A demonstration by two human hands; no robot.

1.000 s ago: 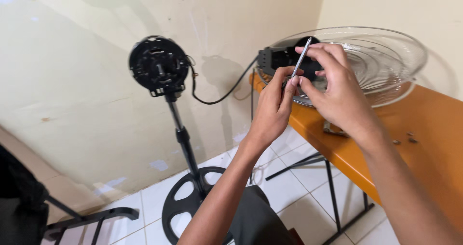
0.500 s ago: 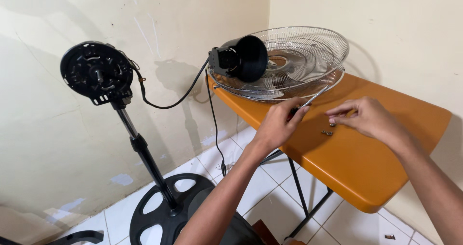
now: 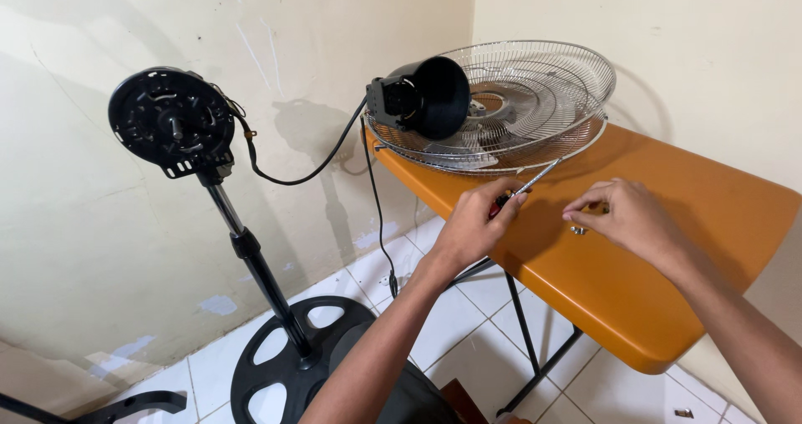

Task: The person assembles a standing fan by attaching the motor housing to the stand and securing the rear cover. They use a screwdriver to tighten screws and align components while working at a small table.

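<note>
My left hand (image 3: 473,223) grips a screwdriver (image 3: 528,184) by its red and black handle over the orange table (image 3: 635,282), the metal shaft pointing up and right toward the wire fan guard (image 3: 535,98). My right hand (image 3: 628,215) hovers just above the table top with fingertips pinched next to a small metal screw (image 3: 578,230); whether it holds anything I cannot tell. A black fan motor housing (image 3: 424,96) lies on the guard, its cable (image 3: 317,169) running to the black motor mount (image 3: 171,121) on the stand.
The fan stand's pole (image 3: 251,261) and round black base (image 3: 292,365) are on the white tiled floor to the left of the table. Folding table legs (image 3: 535,349) show underneath. Cream walls close in behind and to the right.
Both hands came down from the motor housing to the table top. The screwdriver dropped with the left hand, and the right hand moved to the small screw. The view has shifted.
</note>
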